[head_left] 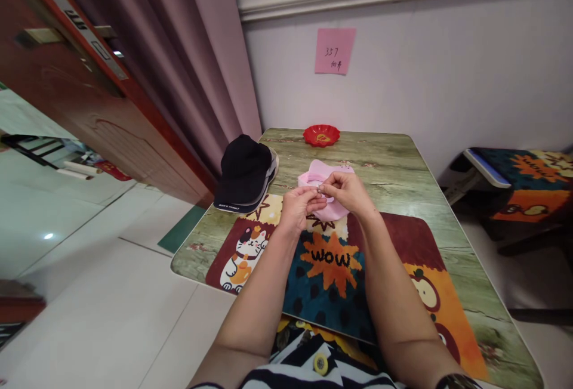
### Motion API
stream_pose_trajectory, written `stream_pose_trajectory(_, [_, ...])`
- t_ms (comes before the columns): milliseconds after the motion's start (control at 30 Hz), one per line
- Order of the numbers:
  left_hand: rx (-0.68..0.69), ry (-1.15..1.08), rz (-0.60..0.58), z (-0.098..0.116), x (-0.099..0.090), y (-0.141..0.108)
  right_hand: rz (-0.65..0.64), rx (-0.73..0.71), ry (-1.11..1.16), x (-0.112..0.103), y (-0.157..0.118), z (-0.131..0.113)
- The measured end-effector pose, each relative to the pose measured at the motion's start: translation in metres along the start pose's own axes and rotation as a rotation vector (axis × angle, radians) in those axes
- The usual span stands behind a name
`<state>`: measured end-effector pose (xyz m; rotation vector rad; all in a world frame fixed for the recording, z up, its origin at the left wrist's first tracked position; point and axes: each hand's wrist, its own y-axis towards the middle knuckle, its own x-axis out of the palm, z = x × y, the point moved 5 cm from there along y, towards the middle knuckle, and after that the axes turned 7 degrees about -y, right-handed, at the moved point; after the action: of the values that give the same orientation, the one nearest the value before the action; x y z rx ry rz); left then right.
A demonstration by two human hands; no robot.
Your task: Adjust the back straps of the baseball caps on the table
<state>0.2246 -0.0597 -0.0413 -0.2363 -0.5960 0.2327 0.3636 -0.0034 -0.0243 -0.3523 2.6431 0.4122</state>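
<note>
A pink cap [338, 211] lies on the patterned mat [385, 228] near the middle of the table. Over it, my left hand [301, 205] and my right hand [348, 191] meet fingertip to fingertip. Both hands are closed in a pinch at the cap's strap area. What sits between the fingertips is too small to make out; it may be part of the strap. The fingers partly cover the cap.
Dark caps [245, 171] are stacked at the table's left edge. A red scalloped dish [321, 135] stands at the back, below a pink paper note [335, 51] on the wall. A wooden door [111, 120] and a curtain [201, 49] are at left.
</note>
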Motion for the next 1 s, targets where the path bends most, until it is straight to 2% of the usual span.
stream_pose_trajectory(200, [-0.029,0.055,-0.009,-0.002,-0.001,-0.001,-0.039,0.012,-0.005,-0.001,-0.002,-0.003])
stream_pose_trajectory(467, [0.040,0.144,-0.047,0.001,0.000,-0.001,-0.027,0.022,-0.066,-0.007,-0.005,-0.011])
stream_pose_trajectory(1000, [0.129,0.294,-0.077,-0.003,0.002,0.001,-0.131,0.026,0.042,-0.003,-0.006,-0.008])
